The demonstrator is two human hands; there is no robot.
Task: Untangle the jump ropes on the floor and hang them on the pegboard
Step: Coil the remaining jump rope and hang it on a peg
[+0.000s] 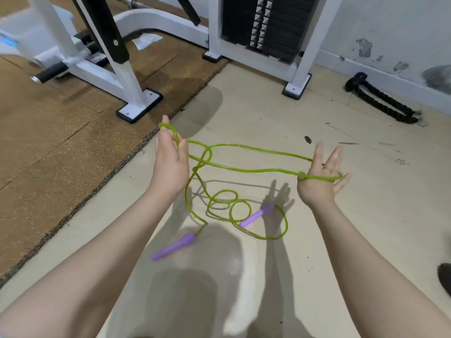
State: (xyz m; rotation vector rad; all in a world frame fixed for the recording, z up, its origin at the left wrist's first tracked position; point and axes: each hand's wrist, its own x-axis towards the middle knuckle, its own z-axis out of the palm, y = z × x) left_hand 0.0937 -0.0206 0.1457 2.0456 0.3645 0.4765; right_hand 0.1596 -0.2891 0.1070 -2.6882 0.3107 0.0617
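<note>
A green jump rope (244,170) with two purple handles stretches between my hands above the beige floor. My left hand (170,162) is raised palm-up with fingers straight, and a loop of the cord hangs over them. My right hand (322,176) is spread open, the cord running across its palm and round its outer edge. The strands cross in a knot-like loop (206,154) near my left hand. Below, the rope drops into several coils (227,203) on the floor. One purple handle (173,246) lies near my left forearm, the other (257,215) lies among the coils. No pegboard is in view.
A white weight machine frame (129,76) with a black weight stack (266,23) stands ahead on a brown cork mat (61,132). A black rope attachment (383,101) lies by the wall at right. A dark object (444,276) shows at the right edge.
</note>
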